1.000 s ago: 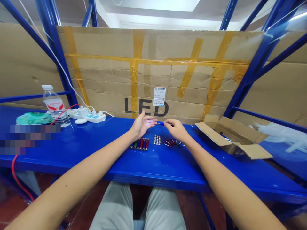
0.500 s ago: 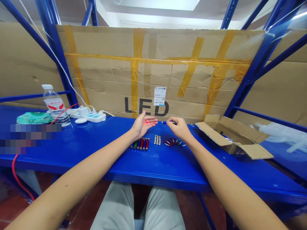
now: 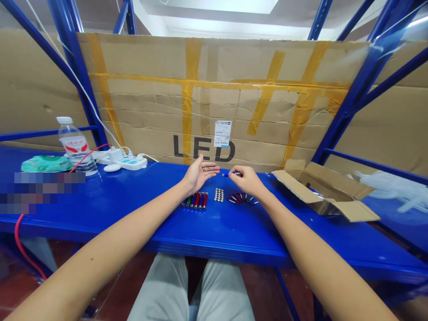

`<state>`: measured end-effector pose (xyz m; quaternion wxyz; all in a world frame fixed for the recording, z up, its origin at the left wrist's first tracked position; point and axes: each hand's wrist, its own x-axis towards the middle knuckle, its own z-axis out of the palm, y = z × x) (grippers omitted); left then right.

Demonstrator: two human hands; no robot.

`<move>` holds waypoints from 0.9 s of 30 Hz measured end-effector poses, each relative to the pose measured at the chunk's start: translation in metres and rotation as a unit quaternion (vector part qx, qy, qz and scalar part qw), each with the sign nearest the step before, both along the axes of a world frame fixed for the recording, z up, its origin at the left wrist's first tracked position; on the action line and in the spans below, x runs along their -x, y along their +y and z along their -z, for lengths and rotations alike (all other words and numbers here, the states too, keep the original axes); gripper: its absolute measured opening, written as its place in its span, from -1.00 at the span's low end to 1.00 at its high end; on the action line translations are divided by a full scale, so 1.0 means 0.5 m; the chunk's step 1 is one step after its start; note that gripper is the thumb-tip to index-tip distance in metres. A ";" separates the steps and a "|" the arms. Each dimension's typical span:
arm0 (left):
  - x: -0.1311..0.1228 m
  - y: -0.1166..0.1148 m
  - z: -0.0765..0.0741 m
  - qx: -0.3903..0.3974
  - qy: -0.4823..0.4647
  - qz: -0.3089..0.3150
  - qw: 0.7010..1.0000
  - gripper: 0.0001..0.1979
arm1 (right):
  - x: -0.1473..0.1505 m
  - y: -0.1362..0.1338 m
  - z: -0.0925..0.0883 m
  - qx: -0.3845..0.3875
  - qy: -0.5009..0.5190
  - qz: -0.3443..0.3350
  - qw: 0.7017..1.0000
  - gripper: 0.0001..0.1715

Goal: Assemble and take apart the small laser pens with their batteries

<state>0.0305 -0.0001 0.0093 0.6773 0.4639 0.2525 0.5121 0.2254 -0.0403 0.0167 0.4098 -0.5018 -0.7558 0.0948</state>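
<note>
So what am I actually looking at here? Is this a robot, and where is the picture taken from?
There's no robot here. These are a person's own bare arms and hands, seen from a camera worn on their head, looking forward and down. That's why their legs in pale trousers show at the bottom.

The right hand pinches a small blue penlight in its fingers, while the left hand lies open, palm up, and looks empty. On the blue steel shelf in front of them are a tidy row of coloured penlights, a block of small silver button cells and a line of small coloured key-ring clips. Further right is an open cardboard box; further left are a power strip and a water bottle.
</note>
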 end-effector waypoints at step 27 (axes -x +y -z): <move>-0.001 -0.002 0.003 -0.002 0.008 0.010 1.000 -0.36 | 0.002 0.002 -0.002 -0.069 0.043 0.031 0.996 -0.74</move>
